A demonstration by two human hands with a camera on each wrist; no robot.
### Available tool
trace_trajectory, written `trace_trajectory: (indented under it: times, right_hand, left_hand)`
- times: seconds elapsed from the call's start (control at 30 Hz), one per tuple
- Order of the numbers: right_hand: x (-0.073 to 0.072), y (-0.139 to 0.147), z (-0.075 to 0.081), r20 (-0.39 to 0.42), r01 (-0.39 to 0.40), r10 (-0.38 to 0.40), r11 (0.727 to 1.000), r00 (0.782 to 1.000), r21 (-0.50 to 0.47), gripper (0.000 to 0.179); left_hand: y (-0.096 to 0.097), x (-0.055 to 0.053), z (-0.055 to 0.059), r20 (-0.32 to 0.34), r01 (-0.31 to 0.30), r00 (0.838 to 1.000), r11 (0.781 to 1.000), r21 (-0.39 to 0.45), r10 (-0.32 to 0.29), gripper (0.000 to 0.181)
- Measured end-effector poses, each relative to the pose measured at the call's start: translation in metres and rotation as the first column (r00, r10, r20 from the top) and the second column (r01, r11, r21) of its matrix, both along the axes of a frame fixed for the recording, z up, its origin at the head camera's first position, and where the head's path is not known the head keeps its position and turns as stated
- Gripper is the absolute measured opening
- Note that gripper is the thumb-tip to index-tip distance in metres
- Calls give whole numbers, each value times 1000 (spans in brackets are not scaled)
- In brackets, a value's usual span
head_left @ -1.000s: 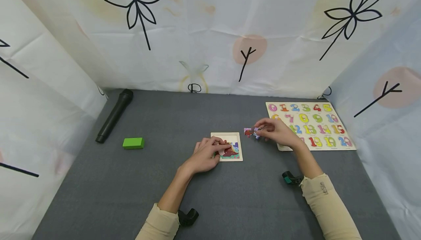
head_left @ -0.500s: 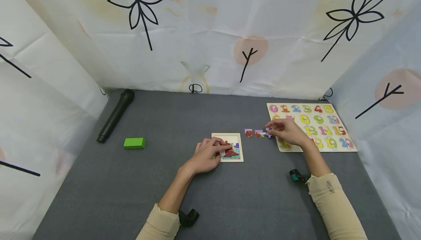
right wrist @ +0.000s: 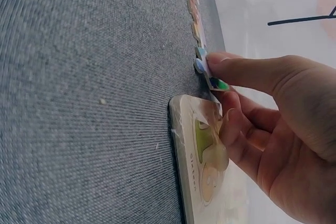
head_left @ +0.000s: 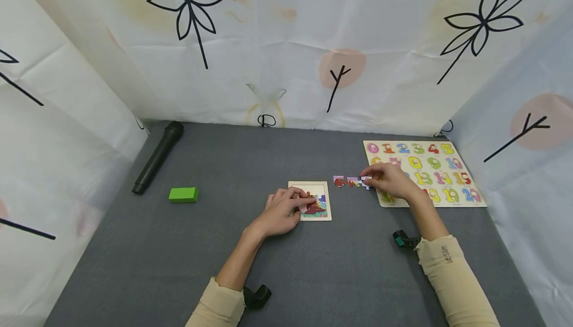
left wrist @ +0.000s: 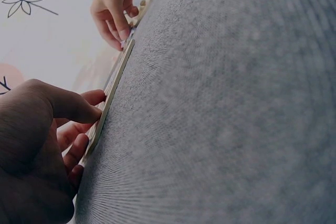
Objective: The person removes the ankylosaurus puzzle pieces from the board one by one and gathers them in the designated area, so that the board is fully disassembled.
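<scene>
A small square wooden puzzle tray (head_left: 309, 184) lies mid-table, with a red and teal picture partly filling it. My left hand (head_left: 281, 211) rests over its left side, fingers on the picture, and the left wrist view has the thumb on the tray's near edge. To the right, my right hand (head_left: 391, 181) pinches a jigsaw piece (right wrist: 200, 65) between thumb and fingers, beside the number board's corner. This piece ends a row with a red-patterned jigsaw piece (head_left: 338, 181) and another jigsaw piece (head_left: 352, 181). Part of the tray's picture is hidden under my left hand.
A wooden number board (head_left: 415, 161) covers the back right, partly beneath my right hand. Off to the left are a green block (head_left: 183, 195) and a black microphone (head_left: 157, 159). White patterned cloth (head_left: 277, 43) walls the table's back and sides.
My right hand has moved right with the jigsaw piece, exposing another piece in the row, then almost stopped. The left hand has stayed on the puzzle tray.
</scene>
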State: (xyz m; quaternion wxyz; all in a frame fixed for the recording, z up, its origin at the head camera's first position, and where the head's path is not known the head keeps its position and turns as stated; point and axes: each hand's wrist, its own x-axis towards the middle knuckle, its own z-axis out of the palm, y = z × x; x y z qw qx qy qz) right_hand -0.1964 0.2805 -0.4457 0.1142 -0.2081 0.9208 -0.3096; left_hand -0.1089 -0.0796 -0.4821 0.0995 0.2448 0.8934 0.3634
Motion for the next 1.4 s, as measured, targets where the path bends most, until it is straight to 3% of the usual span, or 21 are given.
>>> trace_trajectory:
  times: [0.4, 0.8, 1.0, 1.23, 1.4]
  right_hand:
    - [3, -1, 0, -4, 22, -22, 1000, 1000, 6, 17]
    - [11, -11, -3, -42, 45, -51, 990, 998, -130, 16]
    - [16, -28, -7, -4, 43, -45, 973, 999, -226, 19]
    - [24, -56, -6, 25, -11, 20, 949, 999, -316, 19]
    - [30, -78, -3, 54, -52, 73, 943, 996, -328, 20]
  left_hand:
    - [2, 0, 0, 6, -1, 1000, 1000, -18, 1, 54]
    - [-5, 1, 0, 7, 33, 999, 999, -11, -33, 53]
    - [-8, 3, 0, 3, 37, 999, 999, 6, -37, 51]
    - [-14, 11, 3, -16, 23, 1000, 1000, -4, -23, 44]
    - [-20, 19, 5, -17, 19, 1000, 999, -27, -19, 42]
